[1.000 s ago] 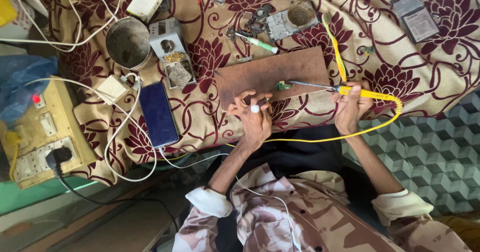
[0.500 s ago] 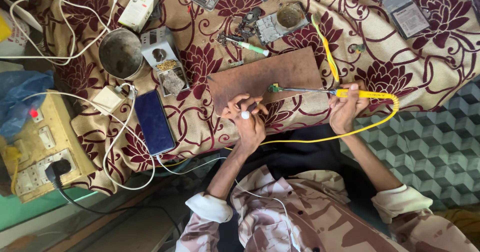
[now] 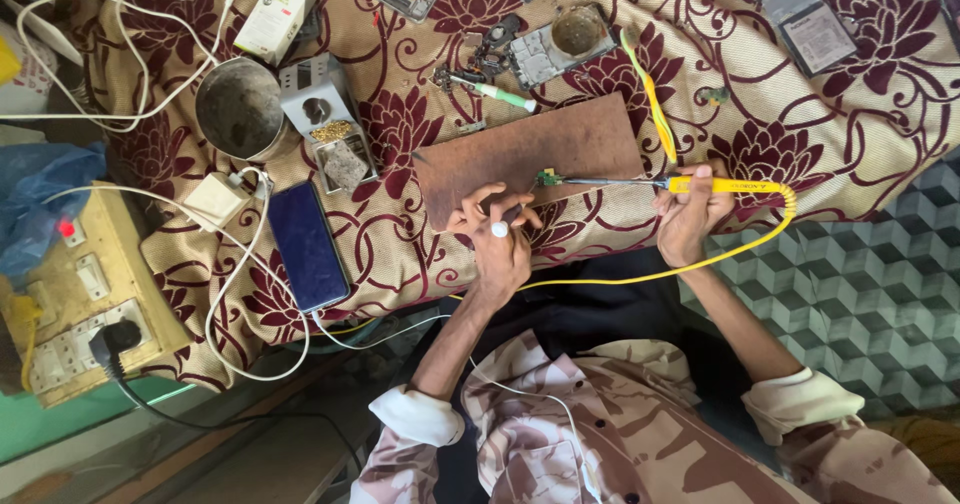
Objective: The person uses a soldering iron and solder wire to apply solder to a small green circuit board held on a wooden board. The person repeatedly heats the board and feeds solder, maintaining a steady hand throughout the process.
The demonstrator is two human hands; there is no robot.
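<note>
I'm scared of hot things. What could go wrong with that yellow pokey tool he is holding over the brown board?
The soldering iron in the right hand has its tip at a small green part, and the left hand sits close by, so fingers might get burned. Its yellow cord loops near the lap and could snag. A slip off the brown board might scorch the flowered cloth.

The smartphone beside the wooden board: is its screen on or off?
Off. The smartphone lies face up with a uniformly dark screen, a white cable running from its lower end.
</note>
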